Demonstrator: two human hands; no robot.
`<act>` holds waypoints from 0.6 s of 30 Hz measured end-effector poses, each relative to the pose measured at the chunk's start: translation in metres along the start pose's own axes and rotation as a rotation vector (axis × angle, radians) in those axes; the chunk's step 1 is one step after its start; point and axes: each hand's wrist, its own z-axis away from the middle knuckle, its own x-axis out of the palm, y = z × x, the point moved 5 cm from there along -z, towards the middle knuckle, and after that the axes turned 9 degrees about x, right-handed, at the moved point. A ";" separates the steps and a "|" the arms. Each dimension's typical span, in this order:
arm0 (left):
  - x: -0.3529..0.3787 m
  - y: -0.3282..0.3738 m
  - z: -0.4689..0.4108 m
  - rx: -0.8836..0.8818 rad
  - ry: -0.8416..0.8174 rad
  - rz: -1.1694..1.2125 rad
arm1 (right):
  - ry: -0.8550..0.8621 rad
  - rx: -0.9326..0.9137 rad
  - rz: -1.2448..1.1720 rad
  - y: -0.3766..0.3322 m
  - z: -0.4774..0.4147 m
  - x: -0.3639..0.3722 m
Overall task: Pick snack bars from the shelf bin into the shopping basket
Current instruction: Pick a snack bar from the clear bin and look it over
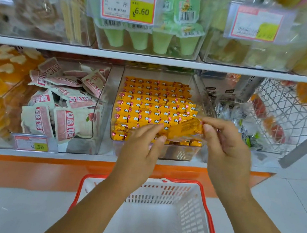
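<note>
The white shelf [156, 60] runs across the whole view, and the landmark on its lower level is the clear bin [118, 92], packed with tidy rows of orange snack bars [150, 104]. Below the bin, on the pale floor, sits the shopping basket [211, 221], white with a red rim, and nothing shows inside it. To the right of the bin stands a wire mesh basket [285, 118] holding red and orange packs. To the left of the bin is another clear box of pink-and-white packets [68, 105], lying in a loose heap. Above the bin, on the upper level, a box holds pale green cups [158, 42].

Both hands are raised in front of the bin, over its near edge. The right hand [227, 145] pinches the right end of a held orange bar [186, 127] between thumb and fingertips (the wrapper is blurred, so it may be more than one bar). The left hand [140, 149] reaches the bar's lower left end with nearly straight fingers; its thumb is hidden, so whether it grips or only touches cannot be told. The held bar is tilted, just above the front rows.

Above the bin hangs a red-framed price tag [127, 3] reading 6.60; a smaller tag [31, 143] sits to the bin's lower left.
</note>
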 end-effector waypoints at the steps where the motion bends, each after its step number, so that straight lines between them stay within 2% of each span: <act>1: -0.004 0.007 0.007 -0.081 0.008 0.147 | 0.012 0.044 -0.096 -0.005 0.009 -0.006; 4: -0.008 0.021 0.029 -0.318 0.020 0.650 | -0.016 0.246 -0.368 -0.003 0.033 -0.009; 6: -0.011 0.023 0.045 -0.426 0.049 0.818 | -0.072 0.431 -0.545 0.006 0.045 -0.004; 10: -0.019 0.007 0.069 -0.490 0.160 0.916 | -0.296 0.662 -0.568 0.017 0.060 0.010; 14: -0.026 -0.010 0.077 -0.484 0.135 0.969 | -0.403 0.621 -0.415 0.017 0.059 0.019; 18: -0.037 -0.021 0.078 -0.441 0.140 1.007 | -0.465 0.655 -0.457 0.020 0.060 0.028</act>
